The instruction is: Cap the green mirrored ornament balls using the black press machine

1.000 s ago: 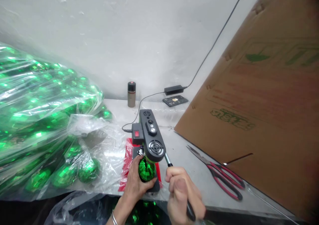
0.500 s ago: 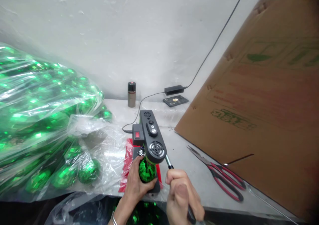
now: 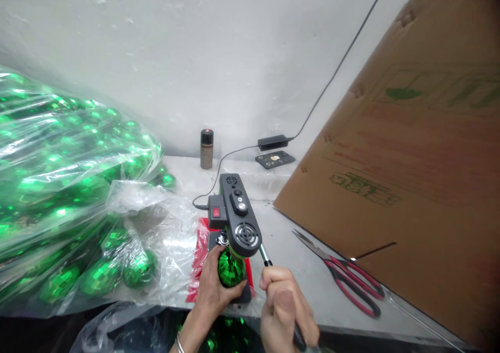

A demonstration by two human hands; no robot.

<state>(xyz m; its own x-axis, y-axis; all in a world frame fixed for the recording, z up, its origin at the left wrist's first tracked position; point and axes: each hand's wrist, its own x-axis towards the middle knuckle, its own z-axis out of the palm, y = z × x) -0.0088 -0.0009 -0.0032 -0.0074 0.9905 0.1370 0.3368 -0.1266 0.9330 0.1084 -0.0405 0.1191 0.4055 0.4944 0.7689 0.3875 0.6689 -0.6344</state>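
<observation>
A shiny green faceted ball ornament [image 3: 232,270] sits under the front end of a small black bench machine [image 3: 240,212] with round vents and a red switch. My left hand [image 3: 213,285] curves round the ball from the left and front, fingers and thumb gripping it. The ball's top is hidden beneath the machine's head. To the right, my right hand [image 3: 287,306] is wrapped round the black grip of a lever handle [image 3: 265,256], whose metal rod runs up to the machine. Red sheet [image 3: 198,269] lies under the machine's base.
On the left, a clear plastic bag [image 3: 70,150] bulges with several green balls. Red-handled scissors [image 3: 355,280] lie at right beside a large cardboard box [image 3: 390,186]. Along the wall are a brown bottle [image 3: 207,150], a black power adapter [image 3: 273,142] and a phone [image 3: 275,159].
</observation>
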